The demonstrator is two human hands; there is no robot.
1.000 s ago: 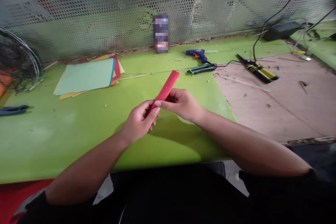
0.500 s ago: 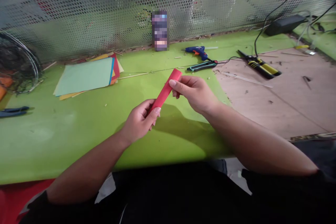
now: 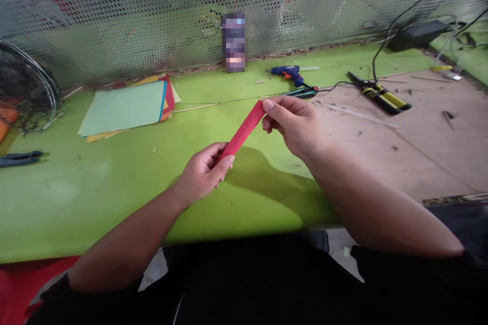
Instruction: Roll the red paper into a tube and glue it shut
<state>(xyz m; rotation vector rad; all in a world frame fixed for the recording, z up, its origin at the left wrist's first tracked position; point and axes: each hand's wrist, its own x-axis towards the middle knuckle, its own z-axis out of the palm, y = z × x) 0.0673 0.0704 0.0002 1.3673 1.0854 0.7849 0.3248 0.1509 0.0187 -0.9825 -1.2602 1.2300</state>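
Observation:
A narrow strip of folded red paper lies slanted over the green mat, held between my two hands. My left hand is shut around its lower end. My right hand pinches its upper end between thumb and fingers, which hide the tip. Both hands hover over the mat, with their shadow falling below them.
Stacked coloured paper sheets lie to the left. Beyond my right hand are a blue hot glue gun, a teal-handled tool and yellow-black pliers. A plywood board lies right; a perforated metal screen stands behind.
My right hand has moved up and to the right, shifting its grip to the strip's upper end. My left hand has stayed almost still on the lower end.

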